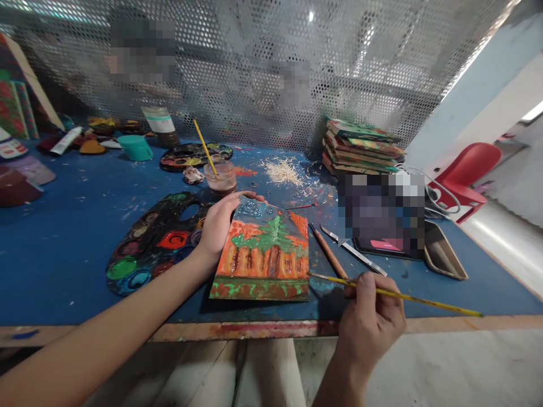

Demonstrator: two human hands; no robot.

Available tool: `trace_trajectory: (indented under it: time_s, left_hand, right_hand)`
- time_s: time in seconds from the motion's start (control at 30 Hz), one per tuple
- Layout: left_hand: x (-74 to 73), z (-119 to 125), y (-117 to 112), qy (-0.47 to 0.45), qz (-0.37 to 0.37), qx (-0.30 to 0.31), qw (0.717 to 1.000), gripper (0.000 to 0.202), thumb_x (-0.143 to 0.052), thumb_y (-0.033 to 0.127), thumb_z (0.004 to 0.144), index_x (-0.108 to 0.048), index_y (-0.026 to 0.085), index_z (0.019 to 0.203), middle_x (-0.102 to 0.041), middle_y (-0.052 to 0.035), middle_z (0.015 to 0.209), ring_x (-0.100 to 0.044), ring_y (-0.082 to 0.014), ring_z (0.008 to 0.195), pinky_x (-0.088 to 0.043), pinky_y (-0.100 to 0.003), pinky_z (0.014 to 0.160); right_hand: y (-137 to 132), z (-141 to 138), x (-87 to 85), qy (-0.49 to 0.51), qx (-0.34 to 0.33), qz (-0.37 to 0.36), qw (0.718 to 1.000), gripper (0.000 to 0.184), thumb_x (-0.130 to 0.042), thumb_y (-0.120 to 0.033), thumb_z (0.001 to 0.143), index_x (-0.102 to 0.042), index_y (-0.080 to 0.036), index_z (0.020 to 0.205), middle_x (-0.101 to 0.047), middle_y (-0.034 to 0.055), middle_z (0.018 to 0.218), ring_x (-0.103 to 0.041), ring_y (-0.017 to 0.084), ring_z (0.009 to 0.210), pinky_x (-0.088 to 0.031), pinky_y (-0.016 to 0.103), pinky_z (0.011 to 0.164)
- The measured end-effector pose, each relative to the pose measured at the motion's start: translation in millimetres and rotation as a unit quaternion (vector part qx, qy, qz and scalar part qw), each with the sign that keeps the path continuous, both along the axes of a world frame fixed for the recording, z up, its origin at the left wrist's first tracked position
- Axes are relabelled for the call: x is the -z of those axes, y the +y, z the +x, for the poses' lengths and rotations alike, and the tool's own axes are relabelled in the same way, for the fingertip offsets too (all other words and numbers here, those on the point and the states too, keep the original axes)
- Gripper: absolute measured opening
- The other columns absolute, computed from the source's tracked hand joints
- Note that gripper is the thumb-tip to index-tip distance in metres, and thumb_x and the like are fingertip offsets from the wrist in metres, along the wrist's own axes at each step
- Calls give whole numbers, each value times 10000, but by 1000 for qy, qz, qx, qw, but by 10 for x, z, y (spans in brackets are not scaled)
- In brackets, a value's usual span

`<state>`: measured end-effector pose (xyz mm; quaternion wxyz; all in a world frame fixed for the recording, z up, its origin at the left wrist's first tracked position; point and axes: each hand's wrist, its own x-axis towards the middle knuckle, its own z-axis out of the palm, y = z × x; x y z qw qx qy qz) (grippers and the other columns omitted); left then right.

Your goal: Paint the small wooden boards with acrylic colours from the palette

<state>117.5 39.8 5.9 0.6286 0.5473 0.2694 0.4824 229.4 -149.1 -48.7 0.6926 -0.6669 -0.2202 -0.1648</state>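
My left hand [223,223] grips the upper left edge of a small painted board [263,287], keeping it tilted up toward me over the table's front. The board bears a green tree, an orange building with brown columns, and a grey-blue top. In my right hand [373,316] is a thin paintbrush [428,302] with a yellow handle, pinched between thumb and fingers. Its tip is right by the board's lower right edge; whether it touches I cannot tell. A paint-covered palette [146,226] lies left of the board, partly hidden by my left forearm.
A cup of murky water [223,180] holds a yellow brush behind the board. To the right lie a brown-handled tool [328,251], a craft knife [354,251] and a tray [443,249]. Stacked boards [360,148], wood shavings [283,171] and a second palette [169,158] are farther back.
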Motion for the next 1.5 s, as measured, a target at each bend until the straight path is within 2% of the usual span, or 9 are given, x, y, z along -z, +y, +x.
trace_trajectory:
  time_s: [0.13, 0.3, 0.4, 0.5, 0.67, 1.0, 1.2, 1.33, 1.5]
  left_hand:
    - [20, -8, 17, 0, -2, 9, 1000, 226, -538, 278, 726, -689, 147, 829, -734, -66, 849, -683, -235, 879, -540, -330, 824]
    - [28, -10, 29, -3, -2, 12, 1000, 209, -537, 259, 728, -692, 154, 822, -736, -60, 878, -675, -224, 901, -530, -316, 835]
    - [32, -5, 32, -5, -12, 14, 1000, 215, -528, 261, 734, -688, 156, 832, -735, -59, 861, -681, -221, 866, -534, -327, 830]
    - [41, -4, 38, -3, -18, 12, 1000, 218, -520, 247, 738, -688, 146, 835, -732, -64, 836, -683, -218, 847, -533, -328, 834]
    - [48, -9, 36, -1, -18, 18, 1000, 219, -526, 256, 744, -691, 151, 841, -736, -61, 866, -683, -222, 861, -533, -338, 848]
    - [14, 9, 11, 4, -28, 5, 1000, 236, -538, 271, 730, -680, 129, 854, -734, -96, 899, -680, -254, 909, -529, -376, 872]
    - [4, 3, 2, 12, -27, -3, 1000, 223, -538, 257, 735, -688, 128, 839, -733, -92, 882, -673, -241, 917, -518, -339, 869]
    - [10, 1, 8, 12, -24, -1, 1000, 227, -532, 251, 743, -697, 129, 839, -734, -82, 881, -672, -224, 893, -523, -313, 839]
    - [-2, 10, -1, 13, -32, -3, 999, 210, -515, 213, 759, -698, 133, 824, -736, -70, 878, -675, -207, 878, -526, -296, 832]
  right_hand:
    - [14, -11, 3, 2, 1, 1, 1000, 249, -595, -298, 888, -585, -173, 673, -505, -46, 569, -476, 79, 541, -382, 225, 552]
    - [56, -11, 38, -8, -3, 143, 990, 146, -647, -243, 850, -619, -174, 725, -574, -38, 626, -508, 76, 473, -395, 224, 445]
    - [70, 1, 60, -29, -10, 173, 984, 36, -665, -182, 829, -667, -172, 794, -626, -25, 684, -564, 86, 475, -437, 229, 428]
    - [70, 8, 68, -55, -33, 151, 986, 70, -663, -182, 827, -672, -167, 759, -630, -20, 662, -572, 90, 482, -457, 233, 442]
    - [50, -6, 51, -10, -32, 119, 992, 203, -632, -218, 850, -599, -163, 657, -559, -36, 575, -514, 67, 481, -402, 197, 431]
    - [-3, -43, -1, 85, -53, 145, 984, 143, -657, -215, 828, -632, -161, 698, -589, -18, 619, -523, 78, 508, -371, 211, 439]
    - [8, 2, 80, 28, -61, 112, 991, 188, -662, -231, 823, -619, -169, 651, -559, -28, 583, -490, 77, 488, -359, 215, 446]
    - [21, 20, 122, 13, -39, 100, 994, 190, -656, -237, 828, -613, -168, 657, -544, -33, 570, -474, 73, 488, -348, 209, 443]
    - [16, -11, 73, 37, -21, 83, 996, 205, -641, -253, 840, -604, -164, 659, -542, -22, 581, -473, 75, 492, -347, 215, 438]
